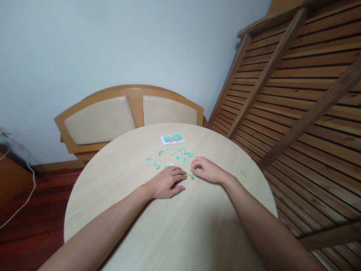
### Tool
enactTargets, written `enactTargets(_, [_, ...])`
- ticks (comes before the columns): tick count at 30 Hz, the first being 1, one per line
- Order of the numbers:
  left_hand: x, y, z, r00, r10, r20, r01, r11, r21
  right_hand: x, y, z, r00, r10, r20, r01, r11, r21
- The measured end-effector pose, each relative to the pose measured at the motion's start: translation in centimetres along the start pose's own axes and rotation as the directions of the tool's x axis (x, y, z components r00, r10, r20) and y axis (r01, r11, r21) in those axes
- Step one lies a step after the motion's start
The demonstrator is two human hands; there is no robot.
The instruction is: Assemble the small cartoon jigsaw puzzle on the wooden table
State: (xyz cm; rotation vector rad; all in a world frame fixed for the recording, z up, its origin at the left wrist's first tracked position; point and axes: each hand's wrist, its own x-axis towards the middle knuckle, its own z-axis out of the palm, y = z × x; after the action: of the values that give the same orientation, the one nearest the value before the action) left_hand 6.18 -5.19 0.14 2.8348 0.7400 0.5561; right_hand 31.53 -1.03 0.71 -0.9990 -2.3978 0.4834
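My left hand (166, 182) lies palm down on the round table, fingers stretched out and thumb apart. Beneath it, a few colourful jigsaw puzzle pieces (177, 184) show in the gap between thumb and forefinger. Thumb and forefinger of my right hand (207, 170) are pinched together; whatever is between the tips is too small to make out. Right by those fingertips lies a small cluster of yellow-green puzzle pieces (192, 175), close to the left fingertips too. Loose turquoise puzzle pieces (184, 159) are scattered just beyond both hands.
A picture card (172, 139) with cartoon figures on turquoise lies toward the far side of the pale round table (113, 180). Behind stands a padded headboard (135, 107) against the wall. Wooden slats (293, 101) lean at the right. A white cable (34, 184) hangs at left.
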Motion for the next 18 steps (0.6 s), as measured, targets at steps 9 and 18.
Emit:
enactTargets(9, [0.0,-0.2,-0.1,1.0,0.031,0.003,-0.031,0.999,-0.013,0.4,0.1,0.7,0.999,0.044,-0.017,-0.044,0.999,-0.026])
enactTargets(18, [0.3,0.0,0.0,0.998,-0.045,-0.04,0.041,0.995,-0.089,0.4,-0.9,0.6,0.991,0.137,-0.013,-0.131,0.972,0.195])
